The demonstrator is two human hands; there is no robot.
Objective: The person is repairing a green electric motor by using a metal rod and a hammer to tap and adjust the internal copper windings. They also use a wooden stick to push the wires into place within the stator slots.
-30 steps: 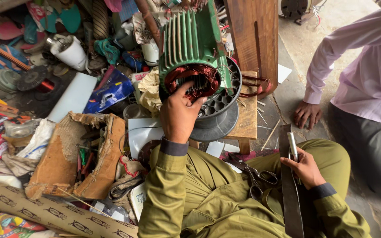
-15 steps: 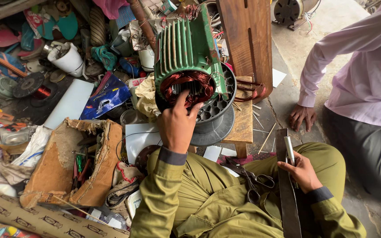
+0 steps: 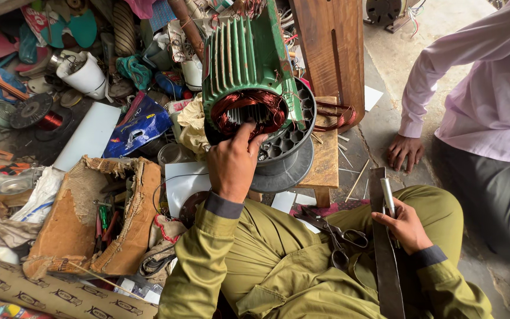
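Observation:
A green finned motor housing (image 3: 244, 66) with copper windings (image 3: 247, 110) lies on a grey plastic spool (image 3: 289, 155) on a small wooden stool (image 3: 328, 155). My left hand (image 3: 233, 163) reaches into the open end, fingertips on the copper coils. My right hand (image 3: 404, 224) rests on my right knee and holds a thin metal tool (image 3: 387, 195) against a long dark flat strip (image 3: 385, 260). Scissors (image 3: 342, 238) lie on my lap.
Another person in a lilac shirt (image 3: 480, 88) crouches at right, one hand (image 3: 405, 151) on the floor. A torn cardboard box (image 3: 87, 220) of small tools sits at left, amid cluttered parts, a blue packet (image 3: 139, 126) and a white sheet (image 3: 87, 137). A wooden plank (image 3: 333, 48) stands behind.
The view has shifted slightly. My left hand stays at the motor windings, fingers moving a little. My right hand keeps the tool on my knee.

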